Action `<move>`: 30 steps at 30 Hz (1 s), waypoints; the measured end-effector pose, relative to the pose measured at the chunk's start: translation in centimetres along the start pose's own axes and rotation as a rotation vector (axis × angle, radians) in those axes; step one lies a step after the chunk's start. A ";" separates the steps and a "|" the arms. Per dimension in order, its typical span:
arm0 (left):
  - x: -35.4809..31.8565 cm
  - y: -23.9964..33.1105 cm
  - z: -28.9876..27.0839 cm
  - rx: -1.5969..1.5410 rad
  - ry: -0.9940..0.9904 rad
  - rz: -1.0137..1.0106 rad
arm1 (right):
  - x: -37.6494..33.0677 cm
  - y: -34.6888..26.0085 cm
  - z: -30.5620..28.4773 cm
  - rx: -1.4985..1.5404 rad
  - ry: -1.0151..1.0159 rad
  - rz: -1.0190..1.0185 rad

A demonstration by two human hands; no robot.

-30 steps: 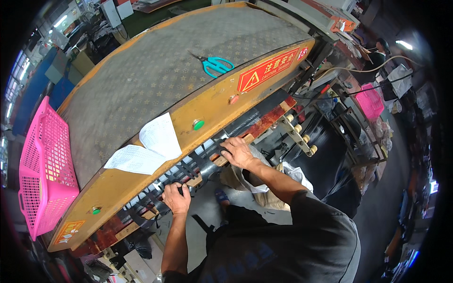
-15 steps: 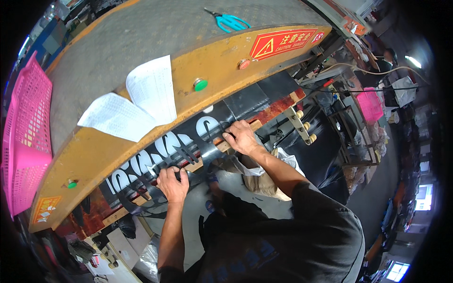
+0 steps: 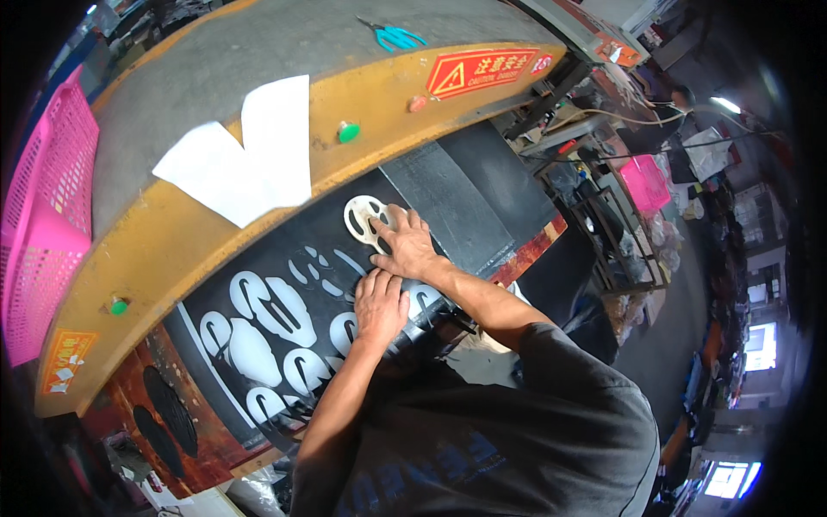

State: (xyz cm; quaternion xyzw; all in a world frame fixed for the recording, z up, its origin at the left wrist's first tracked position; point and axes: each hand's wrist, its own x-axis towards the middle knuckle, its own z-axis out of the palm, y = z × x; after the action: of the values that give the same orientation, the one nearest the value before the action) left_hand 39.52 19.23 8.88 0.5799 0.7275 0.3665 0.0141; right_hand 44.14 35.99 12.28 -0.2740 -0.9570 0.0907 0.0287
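Well, right hand (image 3: 408, 247) touches the cream template (image 3: 365, 220) (slotted) — left hand (image 3: 380, 308) close by — both grips unclear.

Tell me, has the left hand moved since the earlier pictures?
Yes, to the right: the left hand was below and left of the upper green button; now it's below and right.

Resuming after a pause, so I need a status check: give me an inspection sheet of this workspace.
Surface: black sheet over a reddish-brown board; white shapes across the sheet.
Work things: cream plate with oval openings, on the sheet.
Clutter: teal scissors atop the machine; white papers on its yellow-brown front; pink basket at left.
Hands: right hand on the plate; left hand just below it, fingertips' contact unclear.
Cables: pale cable or hose, right.
Surroundings: second pink basket beyond, right.
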 end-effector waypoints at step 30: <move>-6.3 1.6 3.2 0.152 0.012 0.060 | -34.7 27.3 -0.5 2.894 0.308 0.430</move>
State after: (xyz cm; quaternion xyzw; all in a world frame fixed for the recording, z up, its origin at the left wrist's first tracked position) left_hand 44.38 15.60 4.86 0.5985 0.7356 0.3141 -0.0455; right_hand 87.84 40.47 7.44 -0.1479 0.0361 0.9214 0.3576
